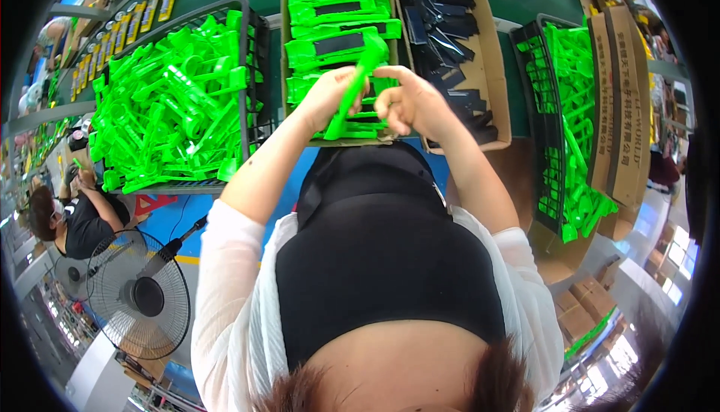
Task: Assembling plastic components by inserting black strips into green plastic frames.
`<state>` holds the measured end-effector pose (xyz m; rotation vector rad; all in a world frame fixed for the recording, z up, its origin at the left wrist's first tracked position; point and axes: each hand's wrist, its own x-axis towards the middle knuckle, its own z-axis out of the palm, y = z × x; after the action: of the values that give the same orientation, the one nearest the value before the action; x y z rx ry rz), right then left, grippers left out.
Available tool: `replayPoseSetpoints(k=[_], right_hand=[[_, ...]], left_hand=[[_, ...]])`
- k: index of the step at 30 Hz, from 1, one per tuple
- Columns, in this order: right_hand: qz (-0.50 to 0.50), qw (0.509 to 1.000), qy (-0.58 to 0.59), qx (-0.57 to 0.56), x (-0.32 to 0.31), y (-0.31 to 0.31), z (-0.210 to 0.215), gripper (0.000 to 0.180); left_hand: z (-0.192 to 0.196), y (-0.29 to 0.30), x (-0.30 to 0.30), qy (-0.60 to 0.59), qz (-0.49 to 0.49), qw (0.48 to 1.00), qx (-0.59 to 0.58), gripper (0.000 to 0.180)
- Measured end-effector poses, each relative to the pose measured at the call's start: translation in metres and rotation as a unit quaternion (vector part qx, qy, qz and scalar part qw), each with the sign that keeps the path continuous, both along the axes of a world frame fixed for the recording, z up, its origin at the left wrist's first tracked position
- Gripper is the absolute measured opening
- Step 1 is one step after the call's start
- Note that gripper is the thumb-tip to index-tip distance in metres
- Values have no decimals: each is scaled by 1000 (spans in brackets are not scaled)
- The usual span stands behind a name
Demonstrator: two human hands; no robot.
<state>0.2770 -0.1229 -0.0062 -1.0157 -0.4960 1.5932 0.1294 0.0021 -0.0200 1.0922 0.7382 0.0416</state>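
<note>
1. 2 hands meet above the cardboard box (286, 7) of stacked green parts (330, 18) with black inserts.
2. The left hand (324, 97) is closed around a green plastic handle piece (358, 78), held tilted over that box.
3. The right hand (409, 101) has its fingers curled, seemingly pinching something small; I cannot tell what.
4. A second cardboard box (495, 89) just to the right holds black parts (442, 26).
5. Black crates (251, 74) of loose green pieces flank both boxes.

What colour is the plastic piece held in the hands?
Bright green; the plastic piece shows best in the head view.
</note>
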Motion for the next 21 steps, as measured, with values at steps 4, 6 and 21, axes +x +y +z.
replayPoseSetpoints(k=[4,6,21], right_hand=[[-130,871,-461,-108,67,14,-65,37],[-136,689,-700,-127,105,11,-106,42],[-169,631,-755,-60,133,9,-155,30]], left_hand=[[-36,16,7,-412,40,774,-478,18],[-38,13,9,-442,49,737,-510,15],[24,28,22,-540,-12,715,-444,26]])
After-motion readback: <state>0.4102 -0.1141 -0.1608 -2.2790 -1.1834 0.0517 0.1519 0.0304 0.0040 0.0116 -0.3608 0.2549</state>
